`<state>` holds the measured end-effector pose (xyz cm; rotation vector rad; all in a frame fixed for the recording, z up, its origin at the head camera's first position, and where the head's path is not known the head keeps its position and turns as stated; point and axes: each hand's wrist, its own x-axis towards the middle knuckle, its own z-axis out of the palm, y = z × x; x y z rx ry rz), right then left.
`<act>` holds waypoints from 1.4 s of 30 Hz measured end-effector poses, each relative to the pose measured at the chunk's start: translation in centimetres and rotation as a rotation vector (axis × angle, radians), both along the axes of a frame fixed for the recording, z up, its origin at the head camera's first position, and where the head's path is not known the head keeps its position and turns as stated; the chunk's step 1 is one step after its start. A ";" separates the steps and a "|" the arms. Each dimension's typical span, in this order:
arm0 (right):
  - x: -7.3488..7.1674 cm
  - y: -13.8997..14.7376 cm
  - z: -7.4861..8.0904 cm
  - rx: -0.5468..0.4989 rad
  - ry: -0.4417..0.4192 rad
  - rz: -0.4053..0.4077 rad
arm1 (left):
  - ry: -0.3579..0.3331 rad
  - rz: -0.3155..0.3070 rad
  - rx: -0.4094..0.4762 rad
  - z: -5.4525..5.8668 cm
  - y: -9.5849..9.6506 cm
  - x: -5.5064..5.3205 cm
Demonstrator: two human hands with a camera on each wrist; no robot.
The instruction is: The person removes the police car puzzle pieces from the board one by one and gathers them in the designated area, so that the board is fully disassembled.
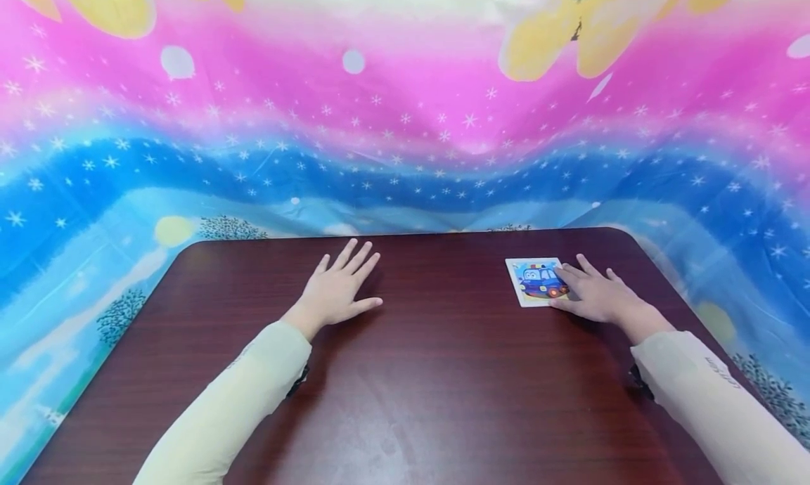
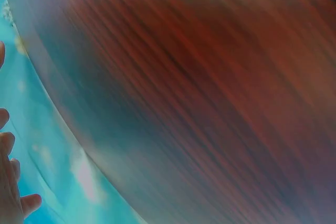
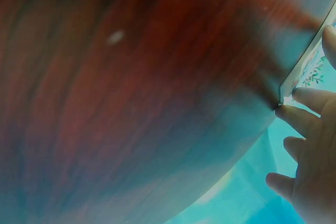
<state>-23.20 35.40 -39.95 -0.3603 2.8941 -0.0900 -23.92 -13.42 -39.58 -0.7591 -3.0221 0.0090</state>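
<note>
A square, white-bordered picture card [image 1: 536, 282] with a blue cartoon car on it lies toward the right of the dark wooden table [image 1: 443, 372]. My right hand [image 1: 598, 295] is at its right side, fingers spread, with the thumb and nearest fingers overlapping the card. In the right wrist view, thumb and fingertips meet the edge and corner of the card [image 3: 302, 72], and the hand [image 3: 320, 156] hides part of it. Well to the left, my left hand [image 1: 338, 288] is spread palm down over the table and holds nothing; its fingers [image 2: 8, 177] show at the left wrist view's edge.
A cloth backdrop [image 1: 405, 119] in pink and blue, printed with snowflakes, hangs behind and around the table. The table's rounded far edge [image 1: 436, 235] runs just beyond both hands. Pale sleeves [image 1: 234, 401] cover both forearms.
</note>
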 end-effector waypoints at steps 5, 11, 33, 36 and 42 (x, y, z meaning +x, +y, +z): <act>0.2 -0.8 0.2 0.002 0.000 0.005 | -0.009 -0.040 0.009 -0.2 2.3 -0.2; 0.3 -2.1 0.4 0.013 0.008 0.010 | -0.045 -0.071 0.013 -0.4 4.9 -0.5; 0.9 -7.1 -0.1 0.033 0.070 0.108 | -0.196 -0.112 -0.050 -0.7 13.1 -0.8; 1.0 -7.7 -0.1 0.048 0.075 0.118 | -0.218 -0.112 -0.047 -0.7 13.8 -0.7; 1.2 -8.8 0.1 0.058 0.062 0.126 | -0.229 -0.107 -0.065 -0.6 14.6 -0.5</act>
